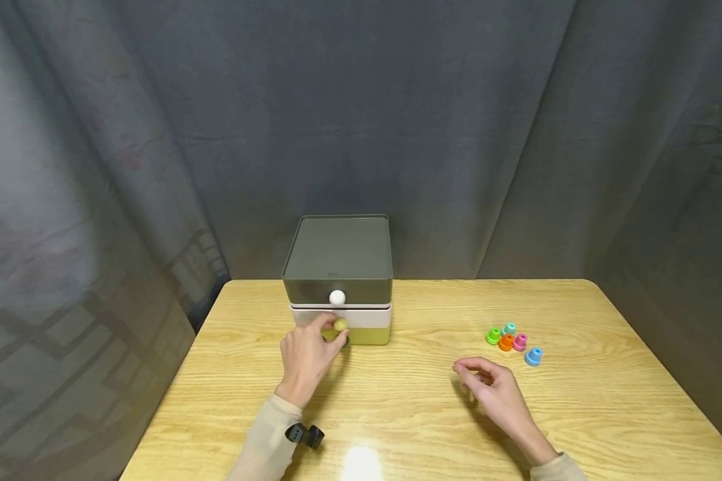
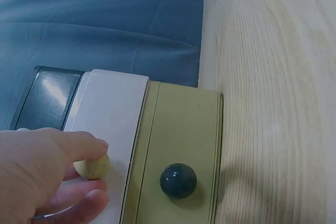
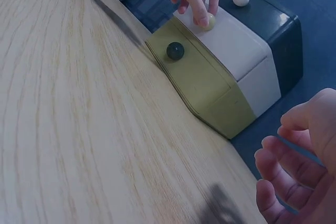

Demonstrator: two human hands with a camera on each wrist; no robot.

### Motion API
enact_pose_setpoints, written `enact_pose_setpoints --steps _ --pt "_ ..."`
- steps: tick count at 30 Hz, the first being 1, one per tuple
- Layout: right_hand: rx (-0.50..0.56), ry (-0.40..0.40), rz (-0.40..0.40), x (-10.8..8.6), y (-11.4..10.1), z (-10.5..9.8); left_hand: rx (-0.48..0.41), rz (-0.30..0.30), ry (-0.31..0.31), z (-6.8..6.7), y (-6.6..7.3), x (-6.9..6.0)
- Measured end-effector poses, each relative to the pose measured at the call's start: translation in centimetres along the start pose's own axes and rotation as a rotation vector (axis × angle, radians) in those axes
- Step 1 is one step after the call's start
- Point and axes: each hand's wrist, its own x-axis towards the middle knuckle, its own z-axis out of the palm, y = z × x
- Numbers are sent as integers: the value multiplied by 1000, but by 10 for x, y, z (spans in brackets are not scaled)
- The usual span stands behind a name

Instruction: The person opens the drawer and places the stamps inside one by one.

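Observation:
A small chest of three stacked drawers, dark green, white and olive, stands at the back of the table. My left hand pinches the round yellow-green knob of the white middle drawer between thumb and fingers. The olive bottom drawer has a dark knob, and the top one a white knob. Over the table, right of the chest, my right hand holds nothing, its fingers loosely bent; in the right wrist view this hand is at the right edge.
Several small coloured cone-shaped pieces lie on the wooden table at the right: green, teal, orange, pink and blue. Grey curtains hang behind and on both sides.

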Motion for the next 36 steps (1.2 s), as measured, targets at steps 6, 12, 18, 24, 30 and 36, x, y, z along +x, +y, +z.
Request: enact_pose_setpoints --steps 6,12,18,24,30,36 --pt "1 7 -2 -1 2 -1 25 22 -26 -6 1 -4" --pt "1 19 2 -3 5 -4 35 42 -64 -15 4 -10" --pt "-1 25 -17 -3 8 -7 37 53 -111 -26 10 -17" --pt "-12 28 -13 -2 10 -10 51 63 -135 -37 14 -27" --pt "-30 27 -16 -2 9 -13 79 82 -153 -46 17 -38" --pt "-88 72 -75 2 6 -27 112 108 -126 -52 22 -48"
